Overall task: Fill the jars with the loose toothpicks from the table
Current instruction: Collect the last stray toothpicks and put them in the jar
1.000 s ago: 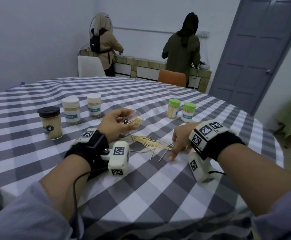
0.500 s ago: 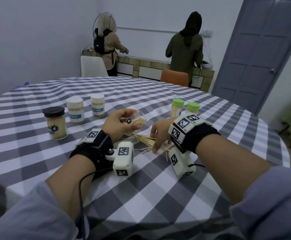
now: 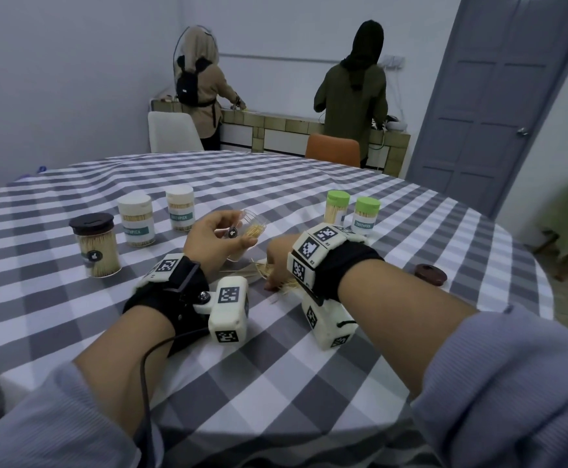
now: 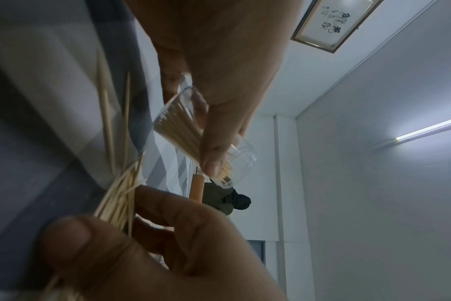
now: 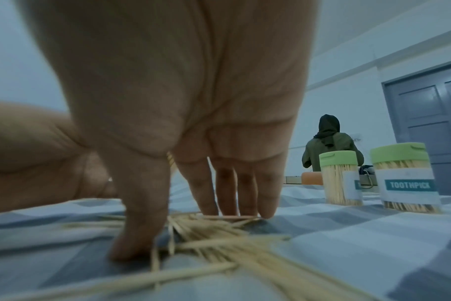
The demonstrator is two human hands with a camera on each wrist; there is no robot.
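Near table centre, just at 3 o'clock of the left hand (image 3: 215, 238): loose toothpicks (image 5: 219, 234) heaped on the checked cloth (image 3: 309, 383). Pinned under the right hand (image 3: 277, 261), fingertips (image 5: 139, 240) down on the pile, fingers slightly apart, thumb drawn in as if gathering; nothing lifted yet. Held up and tilted by the left hand, thumb and fingers clamped round it: clear jar (image 4: 193, 140), part full, mouth leaning towards 3 o'clock. To do this well, probably: rake sticks parallel, pinch a modest bundle, feed ends first into the mouth, keep the jar steady. Farther out: black-lidded jar (image 3: 96, 244) at 9 o'clock, two white-lidded jars (image 3: 155, 219) at 10, two green-lidded jars (image 3: 351, 214) at 1, brown lid (image 3: 430, 273) at 3.
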